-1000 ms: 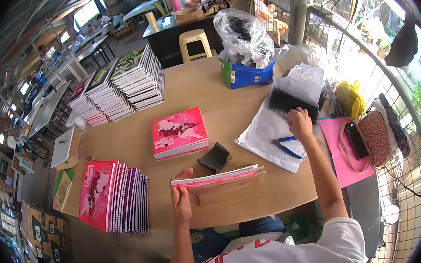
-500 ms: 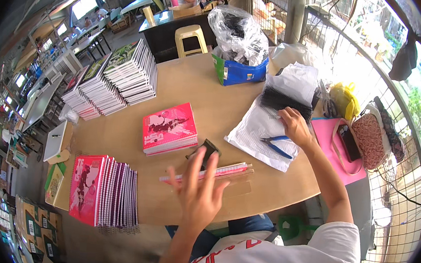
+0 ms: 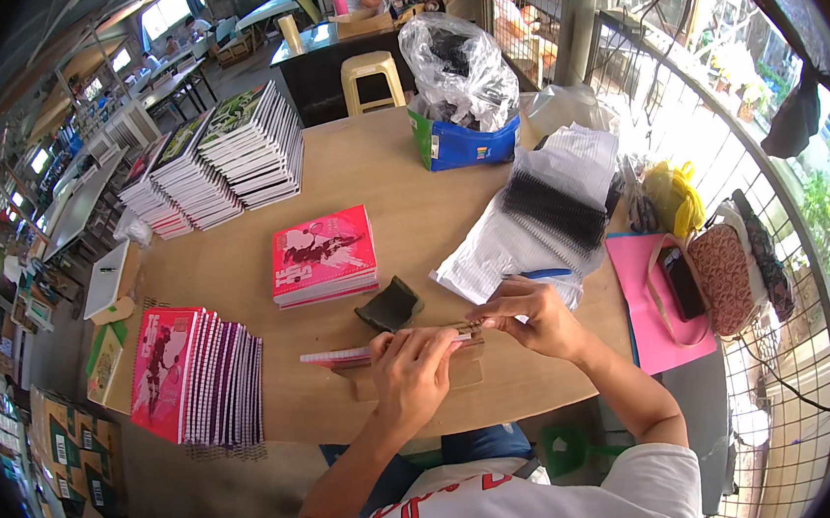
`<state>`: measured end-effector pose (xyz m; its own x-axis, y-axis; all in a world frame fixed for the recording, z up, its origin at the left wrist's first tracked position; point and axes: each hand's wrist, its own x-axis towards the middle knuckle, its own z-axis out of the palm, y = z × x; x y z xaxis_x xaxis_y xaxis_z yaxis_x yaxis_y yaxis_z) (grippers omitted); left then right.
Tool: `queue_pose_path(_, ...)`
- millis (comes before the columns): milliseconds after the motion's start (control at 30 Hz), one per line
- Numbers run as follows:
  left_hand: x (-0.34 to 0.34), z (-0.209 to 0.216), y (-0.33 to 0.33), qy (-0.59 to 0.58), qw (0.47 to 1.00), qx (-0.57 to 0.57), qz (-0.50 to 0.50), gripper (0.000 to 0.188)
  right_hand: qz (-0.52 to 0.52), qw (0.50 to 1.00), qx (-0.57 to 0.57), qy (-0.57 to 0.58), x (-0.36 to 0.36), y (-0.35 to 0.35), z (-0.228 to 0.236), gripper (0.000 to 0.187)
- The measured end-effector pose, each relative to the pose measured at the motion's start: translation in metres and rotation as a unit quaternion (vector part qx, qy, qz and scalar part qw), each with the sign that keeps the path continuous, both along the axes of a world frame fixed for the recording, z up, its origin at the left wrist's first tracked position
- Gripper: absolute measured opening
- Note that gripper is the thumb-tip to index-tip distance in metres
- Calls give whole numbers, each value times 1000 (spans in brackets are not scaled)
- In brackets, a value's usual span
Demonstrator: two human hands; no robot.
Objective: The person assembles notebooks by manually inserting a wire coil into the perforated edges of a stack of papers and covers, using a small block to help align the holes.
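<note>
My left hand [image 3: 413, 367] is closed over a thin pink-edged notebook [image 3: 337, 357] lying along a wooden board [image 3: 469, 373] near the table's front edge. At the notebook's right end my right hand [image 3: 538, 319] pinches what looks like a thin binding coil [image 3: 469, 325], mostly hidden by the fingers. A dark curved block [image 3: 389, 304] rests just beyond my left hand. Behind my right hand, many black binding coils [image 3: 554, 212] lie on white paper [image 3: 474, 259]. Blue-handled pliers [image 3: 545, 273] lie there too, partly covered by the hand.
A short stack of pink notebooks [image 3: 327, 251] sits mid-table; coil-bound ones [image 3: 168, 371] stand at the left. Taller book stacks [image 3: 253, 141] fill the far left. At the back is a blue box [image 3: 464, 150] with plastic-wrapped contents. A pink folder [image 3: 651, 324] and phone [image 3: 681, 282] lie right.
My right hand has come from the coil pile toward me, to the notebook's right end. My left hand, spread in the air before, has lowered and closed onto the notebook.
</note>
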<state>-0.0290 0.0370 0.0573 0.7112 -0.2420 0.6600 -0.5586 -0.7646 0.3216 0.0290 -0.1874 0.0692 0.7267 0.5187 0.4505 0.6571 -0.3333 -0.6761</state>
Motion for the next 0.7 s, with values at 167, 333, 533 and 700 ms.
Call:
queue_pose_path(167, -7, -17, 7, -46, 999, 18, -10, 21, 58, 998, 18, 32, -9, 4, 8, 25)
queue_pose_path(333, -9, -19, 10, -84, 996, 39, -15, 26, 89, 996, 11, -11, -11, 5, 11, 25)
queue_pose_path(533, -9, -14, 7, -66, 998, 13, -10, 25, 86, 996, 9, -28, -10, 8, 12, 23)
queue_pose_path(700, -3, -6, 7, -28, 999, -5, -19, 9, 82, 996, -9, -26, -7, 8, 11, 21)
